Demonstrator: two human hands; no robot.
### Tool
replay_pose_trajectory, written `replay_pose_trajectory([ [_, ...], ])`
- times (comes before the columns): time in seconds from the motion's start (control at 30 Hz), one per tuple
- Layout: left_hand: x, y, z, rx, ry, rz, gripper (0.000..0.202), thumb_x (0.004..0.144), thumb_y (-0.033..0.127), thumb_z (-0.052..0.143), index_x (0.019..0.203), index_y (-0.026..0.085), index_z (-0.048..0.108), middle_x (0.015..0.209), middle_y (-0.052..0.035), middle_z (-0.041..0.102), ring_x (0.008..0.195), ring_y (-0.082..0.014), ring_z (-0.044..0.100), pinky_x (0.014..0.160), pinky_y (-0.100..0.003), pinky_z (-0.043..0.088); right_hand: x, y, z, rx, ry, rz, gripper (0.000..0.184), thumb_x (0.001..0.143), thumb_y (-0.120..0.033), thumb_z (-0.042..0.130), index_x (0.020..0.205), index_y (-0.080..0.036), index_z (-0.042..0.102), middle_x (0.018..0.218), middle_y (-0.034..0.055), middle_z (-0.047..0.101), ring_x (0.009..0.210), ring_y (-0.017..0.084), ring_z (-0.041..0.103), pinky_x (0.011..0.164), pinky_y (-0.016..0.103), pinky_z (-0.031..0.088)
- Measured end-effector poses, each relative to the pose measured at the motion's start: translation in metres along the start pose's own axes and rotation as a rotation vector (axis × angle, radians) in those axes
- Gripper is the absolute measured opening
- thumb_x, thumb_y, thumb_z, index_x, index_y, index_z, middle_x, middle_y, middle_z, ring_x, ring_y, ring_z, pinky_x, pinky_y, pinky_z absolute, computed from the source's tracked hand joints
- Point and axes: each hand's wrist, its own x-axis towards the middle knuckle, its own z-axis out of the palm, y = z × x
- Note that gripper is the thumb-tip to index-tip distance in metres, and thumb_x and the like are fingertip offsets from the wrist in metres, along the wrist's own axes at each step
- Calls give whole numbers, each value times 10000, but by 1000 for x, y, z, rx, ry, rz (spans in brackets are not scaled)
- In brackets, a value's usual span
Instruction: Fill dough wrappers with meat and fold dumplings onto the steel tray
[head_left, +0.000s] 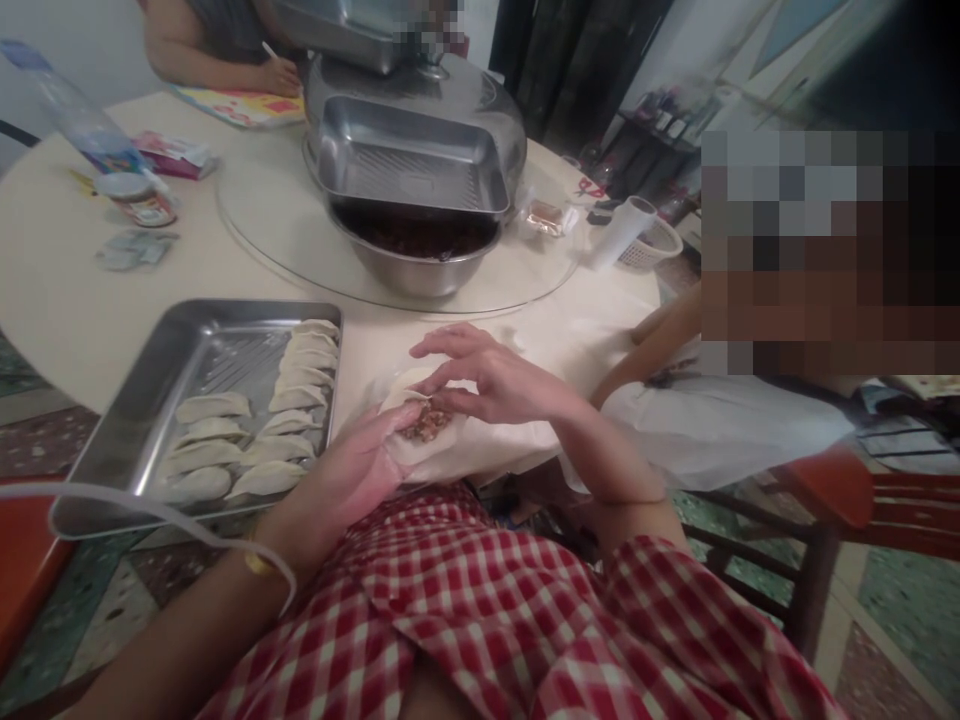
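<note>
In my left hand (358, 468) lies a round dumpling wrapper (416, 452), with its thumb by the brown minced filling (426, 425) in the middle. My right hand (501, 384) reaches over from the other side, fingers spread, thumb and index fingertips at the filling and the wrapper's far part. Whether they grip the dough I cannot make out. To the left, a metal tray (142, 385) holds several folded dumplings (214, 405) in two rows. The hands hide part of the pale work surface beneath them.
Beyond the hands, a steel bowl (420, 275) of dark contents stands on the glass turntable (262, 235), with an empty metal pan (416, 165) over it. A bottle (90, 130) and jar (139, 200) stand left. A person's arm (652, 330) is close on the right; another person's hand (281, 77) holds a pen.
</note>
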Motion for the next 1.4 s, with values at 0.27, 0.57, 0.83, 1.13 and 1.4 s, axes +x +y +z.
replay_pose_trajectory([
  [0.27, 3, -4, 7, 10, 84, -27, 155, 828, 114, 621, 948, 157, 708, 883, -56, 765, 799, -186, 717, 759, -301, 592, 16, 5, 9, 166, -18, 139, 140, 887, -198, 565, 820, -175, 685, 1181, 87, 677, 1149, 208, 585, 1022, 437, 435],
  [0.57, 10, 1, 7, -144, 229, 43, 188, 905, 82, 496, 932, 144, 672, 873, -46, 754, 769, -144, 711, 749, -252, 589, 7, 3, 15, 245, 225, 211, 153, 909, -294, 569, 890, -207, 694, 1164, 55, 684, 1102, 176, 607, 941, 360, 485],
  [0.83, 12, 18, 9, -292, 145, 14, 363, 1016, 300, 366, 937, 134, 679, 809, -19, 758, 770, -132, 710, 754, -227, 572, -31, -8, 60, -192, 642, -13, 191, 887, -257, 570, 1051, -238, 666, 1248, 100, 649, 1188, 230, 570, 1019, 467, 457],
  [1.13, 2, 21, 18, -253, 193, -61, 355, 994, 216, 364, 1127, 100, 671, 860, -70, 770, 877, -200, 719, 772, -292, 579, -46, 14, 90, -181, 322, 47, 268, 846, -332, 642, 1071, -476, 667, 1269, -60, 649, 1265, 212, 538, 1157, 512, 350],
  [1.4, -1, 22, 20, -237, 128, -87, 346, 979, 217, 392, 1095, 95, 693, 770, -70, 759, 746, -190, 717, 726, -288, 576, -53, 26, 102, -226, 355, -21, 264, 832, -351, 649, 1056, -486, 678, 1181, -55, 693, 1182, 210, 580, 1108, 507, 423],
])
